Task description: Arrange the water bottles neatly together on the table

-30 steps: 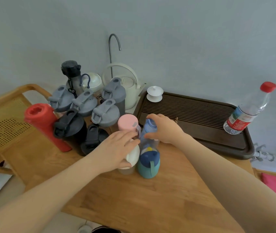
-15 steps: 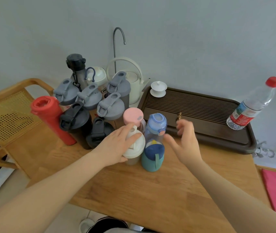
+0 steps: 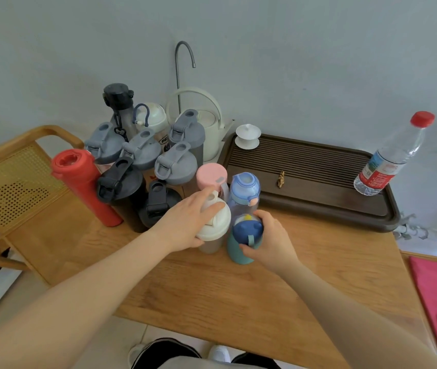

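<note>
Several water bottles stand clustered at the back left of the wooden table (image 3: 238,294). My left hand (image 3: 185,225) rests on top of the white-lidded bottle (image 3: 216,227), gripping its lid. My right hand (image 3: 270,241) wraps around the teal bottle with a dark blue cap (image 3: 241,243), right beside the white one. Behind them stand a pink-lidded bottle (image 3: 210,174) and a light blue bottle (image 3: 245,187). A red bottle (image 3: 81,182), black bottles and grey-lidded shakers fill the left of the cluster.
A dark wooden tea tray (image 3: 318,182) lies at the back right, holding a clear plastic bottle with a red cap (image 3: 390,158) and a white lidded cup (image 3: 248,135). A white kettle (image 3: 206,121) stands by the wall. A wicker chair (image 3: 12,179) sits left.
My right hand let go of the light blue bottle, pulled back open, then closed on the teal bottle. My left hand stayed on the white-lidded bottle.
</note>
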Available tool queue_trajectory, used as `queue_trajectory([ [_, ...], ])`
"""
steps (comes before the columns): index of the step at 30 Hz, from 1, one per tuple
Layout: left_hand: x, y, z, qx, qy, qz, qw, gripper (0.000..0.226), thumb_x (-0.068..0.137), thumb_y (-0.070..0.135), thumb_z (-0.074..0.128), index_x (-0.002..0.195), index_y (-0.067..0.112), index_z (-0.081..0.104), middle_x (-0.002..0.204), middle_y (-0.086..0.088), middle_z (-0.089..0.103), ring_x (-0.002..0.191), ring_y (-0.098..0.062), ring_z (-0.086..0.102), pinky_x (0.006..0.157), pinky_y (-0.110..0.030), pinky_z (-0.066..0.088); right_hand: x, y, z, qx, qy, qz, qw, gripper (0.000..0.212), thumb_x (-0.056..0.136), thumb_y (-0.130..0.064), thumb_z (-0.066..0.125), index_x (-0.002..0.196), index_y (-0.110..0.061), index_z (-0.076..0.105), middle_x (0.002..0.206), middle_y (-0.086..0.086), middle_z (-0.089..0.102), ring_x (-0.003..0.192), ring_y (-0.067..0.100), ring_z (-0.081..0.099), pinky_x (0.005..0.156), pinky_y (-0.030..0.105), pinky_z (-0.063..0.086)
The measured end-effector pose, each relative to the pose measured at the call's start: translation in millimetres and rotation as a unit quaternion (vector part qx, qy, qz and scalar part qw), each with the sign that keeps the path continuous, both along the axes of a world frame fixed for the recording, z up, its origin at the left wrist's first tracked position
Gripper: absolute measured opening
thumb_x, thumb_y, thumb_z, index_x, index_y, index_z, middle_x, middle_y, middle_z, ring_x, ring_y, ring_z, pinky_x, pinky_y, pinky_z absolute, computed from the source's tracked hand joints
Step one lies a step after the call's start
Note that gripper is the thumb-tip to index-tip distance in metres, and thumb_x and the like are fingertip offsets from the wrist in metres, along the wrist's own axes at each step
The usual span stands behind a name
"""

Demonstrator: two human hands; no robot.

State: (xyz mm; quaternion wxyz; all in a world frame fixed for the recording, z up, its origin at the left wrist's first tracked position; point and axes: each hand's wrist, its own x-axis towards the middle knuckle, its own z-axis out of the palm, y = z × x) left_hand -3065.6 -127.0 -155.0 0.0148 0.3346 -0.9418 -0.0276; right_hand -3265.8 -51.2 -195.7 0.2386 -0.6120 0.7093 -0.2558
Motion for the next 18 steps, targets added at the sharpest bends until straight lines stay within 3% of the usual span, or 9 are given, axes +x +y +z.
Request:
queue_trajectory([
  [6,-1,2,6,0.009,-0.029,0.011,0.999,0.084,0.072,0.023,0.074,0.141,0.015,0.026,0.154,-0.015,0.005,0.138,-0.030,0.020,0.105,-0.038,0.033,11,10,-3,-0.004,-0.016,-0.064,0.998,0.074,0.062,-0.029,0.082,0.122,-0.014,0.041,0.119,0.003,0.050,0.114,0.018,0.044,0.087,0.024,0.040],
  [13,0,1,8,0.008,-0.044,0.001,0.999,0.084,0.074,0.026,0.072,0.142,0.018,0.023,0.154,-0.014,0.002,0.138,-0.030,0.019,0.107,-0.036,0.030,23,10,1,0.010,-0.004,-0.063,0.998,0.076,0.067,-0.033,0.079,0.129,-0.015,0.037,0.126,0.002,0.047,0.119,0.017,0.042,0.088,0.023,0.038],
  [18,8,-3,9,-0.002,-0.030,-0.021,0.999,0.098,0.072,0.045,0.071,0.146,0.022,0.010,0.156,-0.009,0.003,0.134,-0.028,0.023,0.106,-0.038,0.030,32,18,17,0.017,0.044,-0.073,0.996,0.085,0.063,-0.045,0.078,0.132,-0.018,0.036,0.137,0.000,0.041,0.125,0.019,0.040,0.098,0.033,0.042],
])
